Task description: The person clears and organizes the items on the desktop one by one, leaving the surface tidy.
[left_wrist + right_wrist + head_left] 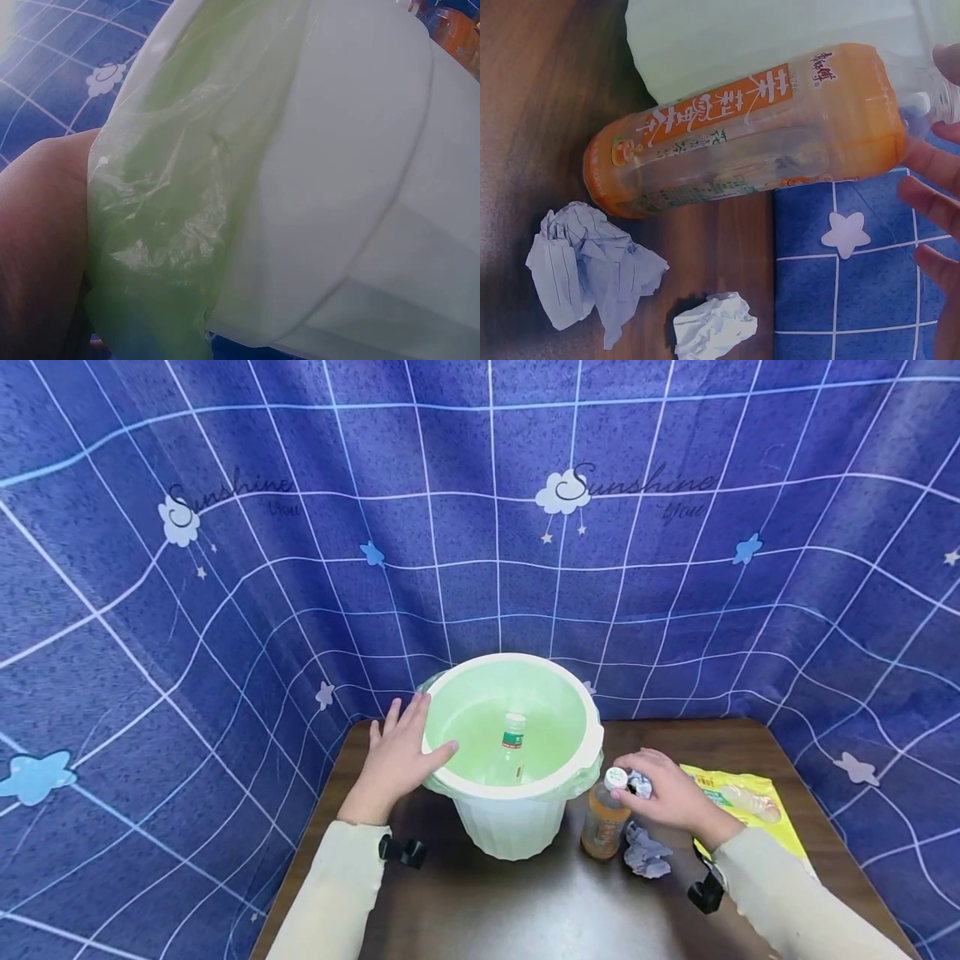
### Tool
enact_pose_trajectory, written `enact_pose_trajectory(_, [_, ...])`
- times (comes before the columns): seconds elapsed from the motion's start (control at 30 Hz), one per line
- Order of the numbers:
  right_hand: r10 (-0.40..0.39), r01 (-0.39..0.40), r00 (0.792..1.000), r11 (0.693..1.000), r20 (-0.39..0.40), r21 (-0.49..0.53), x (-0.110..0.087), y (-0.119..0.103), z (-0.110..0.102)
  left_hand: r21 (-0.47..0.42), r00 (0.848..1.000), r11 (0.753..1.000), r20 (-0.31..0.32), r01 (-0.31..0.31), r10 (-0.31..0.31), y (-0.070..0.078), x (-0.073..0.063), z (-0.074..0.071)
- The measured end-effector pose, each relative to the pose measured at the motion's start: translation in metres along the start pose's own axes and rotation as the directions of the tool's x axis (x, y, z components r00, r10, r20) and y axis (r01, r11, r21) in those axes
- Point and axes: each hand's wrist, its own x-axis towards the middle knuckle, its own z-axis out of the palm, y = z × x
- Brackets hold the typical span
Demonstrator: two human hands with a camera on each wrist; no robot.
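A white bin [510, 831] lined with a green plastic bag [465, 722] stands on the table. My left hand [397, 756] rests on its left rim, fingers spread and fairly straight, thumb reaching over the edge. Inside the bin is a clear bottle [513, 745] with a white cap and green label. Right of the bin, my right hand [663, 789] holds an orange-labelled drink bottle [742, 135] by the neck, just under its white cap. Crumpled paper [592, 270] lies beside this bottle, and a second paper ball [716, 326] lies farther back, partly behind my right hand in the head view.
A yellow packet [783, 831] with a clear plastic item [750, 802] on it lies at the right of the brown table [465, 910]. Blue checked curtains [480, 527] surround the table at the back and sides.
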Motion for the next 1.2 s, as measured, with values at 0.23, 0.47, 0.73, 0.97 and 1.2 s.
enact_pose_trajectory(0.23, [-0.058, 0.058, 0.998, 0.998, -0.037, -0.018, 0.005, 0.001, -0.004, -0.007, 1.000, 1.000, -0.001, 0.005, -0.005, 0.002, 0.000, -0.001])
enact_pose_trajectory(0.47, [-0.105, 0.101, 0.991, 0.994, -0.088, -0.049, 0.020, 0.006, -0.023, 0.000, 1.000, 1.000, 0.000, 0.012, -0.012, 0.003, 0.000, -0.002])
enact_pose_trajectory(0.73, [-0.055, 0.045, 0.992, 0.995, -0.110, -0.093, 0.046, 0.010, -0.060, 0.000, 1.000, 1.000, 0.008, 0.017, -0.017, 0.002, 0.001, -0.002])
enact_pose_trajectory(0.97, [-0.003, -0.009, 0.993, 0.995, -0.122, -0.102, 0.072, 0.007, -0.096, 0.003, 1.000, 1.000, 0.020, 0.019, -0.019, 0.004, -0.001, -0.004])
enact_pose_trajectory(1.2, [-0.036, 0.014, 0.985, 0.991, -0.166, -0.132, 0.106, -0.001, -0.136, 0.000, 1.000, 1.000, 0.009, 0.016, -0.016, 0.004, -0.002, -0.003])
